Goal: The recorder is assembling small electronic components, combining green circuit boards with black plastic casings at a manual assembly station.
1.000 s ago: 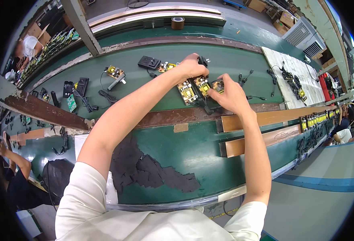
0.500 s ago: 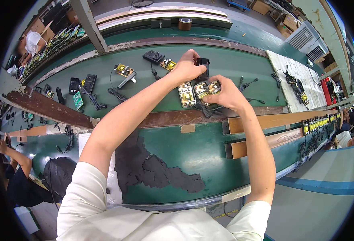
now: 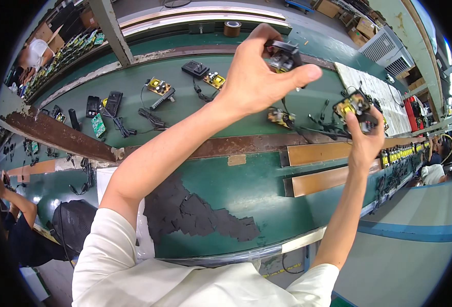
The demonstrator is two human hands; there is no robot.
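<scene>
Head camera: the left hand [image 3: 254, 77] is raised over the far part of the green counter [image 3: 287, 215], its fingers [image 3: 263, 32] curled around a black housing [image 3: 286, 50] with the thumb [image 3: 305, 77] stretched out along the near side. Parts inside the housing are too blurred to tell. Farther right, the right hand [image 3: 368, 143] grips a circuit board [image 3: 350, 104] carrying a yellow component, its fingers narrow about the board's near end; the board is tilted.

Between the hands, nearer the person, a second circuit board [image 3: 281, 117] lies by a tangle of black cables [image 3: 324, 126]. Left of the left hand lie a black case [image 3: 195, 68] and, just beside it, a small yellow-topped board [image 3: 214, 80]. Another board [image 3: 159, 86] lies farther left, near a coiled cord [image 3: 152, 119], and beyond that a dark casing [image 3: 113, 103] and a green board [image 3: 98, 125].

Nearer the person, two copper-coloured bars [image 3: 320, 154] [image 3: 320, 182] lie below the right-hand cables, and overlapping black sheets [image 3: 200, 215] spread beside the left forearm. A brown tape roll [image 3: 232, 29] stands behind the left hand. At the far left, a co-worker's forearm [image 3: 21, 202] shows.
</scene>
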